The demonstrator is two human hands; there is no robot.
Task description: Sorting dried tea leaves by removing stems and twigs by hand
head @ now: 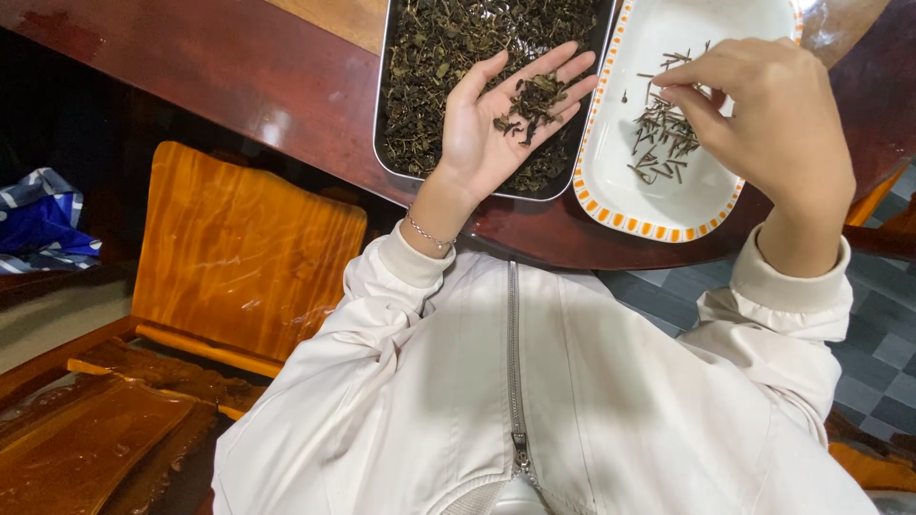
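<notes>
While my left hand (pixel 496 119) lies palm up and open above the dark metal tray (pixel 393 143), a small heap of dried leaves (pixel 530 100) rests loose on my palm, with my fingers spread and nothing clenched. Below it the tray is full of the same dark, crumpled leaves. My right hand (pixel 763 114) hovers over the white dish with the orange dashed rim (pixel 611 205), which sits just beside the tray on the dark red table (pixel 286 76). My thumb and forefinger are pinched together at their tips, but I cannot tell whether a stem is caught between them. A scatter of thin stems (pixel 660 143) lies in the dish under that hand. A thin bracelet (pixel 427 234) circles my left wrist, and a wooden chair (pixel 239 257) stands to my left.
</notes>
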